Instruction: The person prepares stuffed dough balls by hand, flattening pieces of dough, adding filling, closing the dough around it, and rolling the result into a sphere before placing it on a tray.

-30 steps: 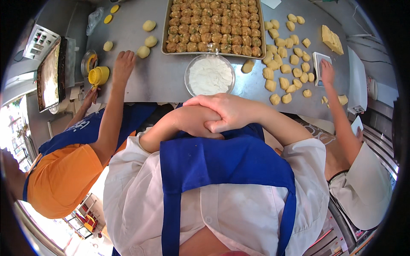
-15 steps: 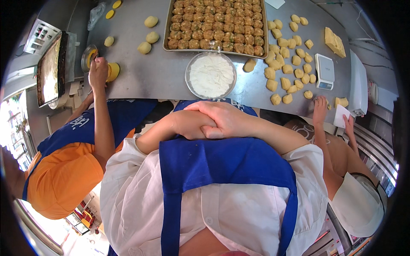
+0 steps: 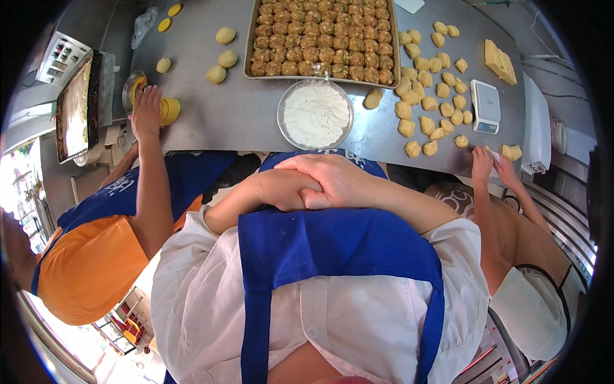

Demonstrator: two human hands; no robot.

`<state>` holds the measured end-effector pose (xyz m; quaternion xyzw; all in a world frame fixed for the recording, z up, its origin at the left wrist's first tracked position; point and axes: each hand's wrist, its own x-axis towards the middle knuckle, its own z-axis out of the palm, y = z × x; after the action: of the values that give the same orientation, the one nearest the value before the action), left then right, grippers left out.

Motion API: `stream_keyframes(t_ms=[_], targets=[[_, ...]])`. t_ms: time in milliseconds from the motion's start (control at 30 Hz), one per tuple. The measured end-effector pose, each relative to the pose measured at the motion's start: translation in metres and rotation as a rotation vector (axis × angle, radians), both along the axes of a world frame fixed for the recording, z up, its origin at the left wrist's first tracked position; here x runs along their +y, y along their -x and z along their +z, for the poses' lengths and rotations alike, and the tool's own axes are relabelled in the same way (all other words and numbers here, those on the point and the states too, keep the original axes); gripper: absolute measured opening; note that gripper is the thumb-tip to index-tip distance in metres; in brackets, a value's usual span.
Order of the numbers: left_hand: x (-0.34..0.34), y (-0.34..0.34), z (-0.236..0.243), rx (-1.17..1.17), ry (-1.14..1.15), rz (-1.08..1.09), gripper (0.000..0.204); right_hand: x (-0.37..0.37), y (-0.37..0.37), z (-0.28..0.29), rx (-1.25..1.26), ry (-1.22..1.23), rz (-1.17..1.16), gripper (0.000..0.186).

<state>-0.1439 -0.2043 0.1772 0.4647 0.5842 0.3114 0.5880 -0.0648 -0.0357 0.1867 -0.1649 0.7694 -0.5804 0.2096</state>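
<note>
My right hand point(image 3: 339, 180) is wrapped over my left hand point(image 3: 281, 189), the two clasped together in front of my blue apron point(image 3: 339, 246). The right fingers close round the left hand, whose own fingers are hidden beneath. Nearest to them, at the table's front edge, stands a round bowl of white flour point(image 3: 315, 114). Beyond the bowl lies a metal tray point(image 3: 320, 80) filled with rows of brown filling balls point(image 3: 323, 41). A single yellow dough piece point(image 3: 373, 98) rests right of the bowl.
Several dough pieces point(image 3: 443, 91) are spread at the right, by a white scale point(image 3: 486, 105) and a dough block point(image 3: 500, 62). Dough balls point(image 3: 227, 57) lie at left. Co-workers' hands point(image 3: 147, 114) work near a yellow cup point(image 3: 169, 111) on the left and at the right table edge.
My clasped hands stay as they were. The left co-worker's hand opens out flat by the yellow cup. The right co-worker's two hands have come together at the table edge.
</note>
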Motion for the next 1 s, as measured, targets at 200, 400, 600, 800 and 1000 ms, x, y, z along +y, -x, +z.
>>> stream_keyframes(t_ms=[200, 400, 600, 800, 1000], targets=[[0.008, -0.009, 0.004, -0.002, -0.143, 0.091, 0.026, 0.013, 0.008, -0.003, 0.039, 0.062, 0.098, 0.06], [0.008, -0.01, 0.019, -0.059, 0.184, 0.052, 0.028, 0.009, 0.006, 0.002, 0.049, 0.001, 0.15, 0.06], [0.005, -0.008, 0.023, -0.006, 0.259, 0.041, 0.03, 0.007, 0.004, 0.001, 0.081, -0.011, 0.126, 0.058], [0.003, -0.007, 0.019, -0.019, 0.248, 0.027, 0.031, 0.007, 0.005, 0.003, 0.07, -0.016, 0.132, 0.058], [0.001, -0.009, 0.015, 0.029, 0.213, 0.034, 0.027, 0.006, 0.004, -0.002, 0.091, -0.006, 0.128, 0.056]])
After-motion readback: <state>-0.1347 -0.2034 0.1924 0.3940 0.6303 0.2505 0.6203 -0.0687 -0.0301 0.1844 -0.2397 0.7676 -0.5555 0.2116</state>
